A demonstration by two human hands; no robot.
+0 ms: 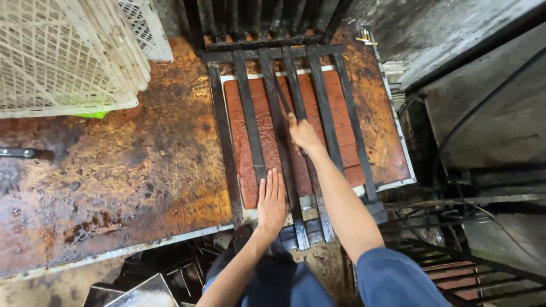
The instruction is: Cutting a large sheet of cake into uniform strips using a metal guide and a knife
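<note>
on the rusty bench point(114, 170), a reddish slab point(341, 128) is lying under a black bar grid point(250, 122). left hand point(272, 200) is pressing flat, fingers together; right hand point(303, 134) is gripping a blade point(282, 94). slab looks soft, heavy; grid looks stiff, best held by its bars.

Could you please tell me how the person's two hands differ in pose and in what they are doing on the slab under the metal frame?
The left hand lies flat, fingers straight and together, near the front edge of the reddish-brown slab; the right hand is curled around a thin blade-like tool. The left hand holds nothing; the right hand reaches farther up. Both work between the bars of the dark metal frame.
</note>
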